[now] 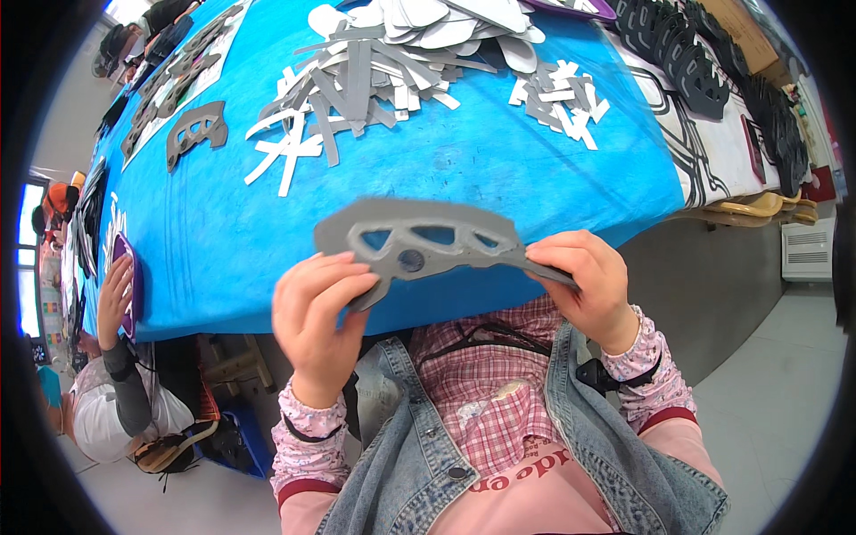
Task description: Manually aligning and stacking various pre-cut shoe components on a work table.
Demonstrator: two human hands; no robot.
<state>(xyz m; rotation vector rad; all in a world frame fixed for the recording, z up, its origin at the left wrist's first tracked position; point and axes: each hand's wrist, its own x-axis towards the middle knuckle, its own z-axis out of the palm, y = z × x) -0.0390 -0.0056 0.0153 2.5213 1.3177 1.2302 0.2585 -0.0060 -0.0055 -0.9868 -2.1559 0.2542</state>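
Note:
Between my two hands I hold up a curved grey moulded part [428, 219] with several cut-out openings and a dark round spot. My left hand [319, 308] pinches its left end, thumb below and fingers on top. At the opposite end my right hand [584, 278] is closed on the narrower tip. The part hangs over the near edge of the blue-covered table [499, 183]. Beyond it lies a heap of grey and white strips [357, 89], with a smaller pile of short strips [563, 98] to its right.
White and grey flat pieces [446, 22] are heaped at the back. Similar grey parts [196, 129] lie at the left, and rows of black parts [687, 67] at the far right. A co-worker [125, 392] sits at the left beside a purple tray [135, 290]. Wooden stools [758, 207] stand right.

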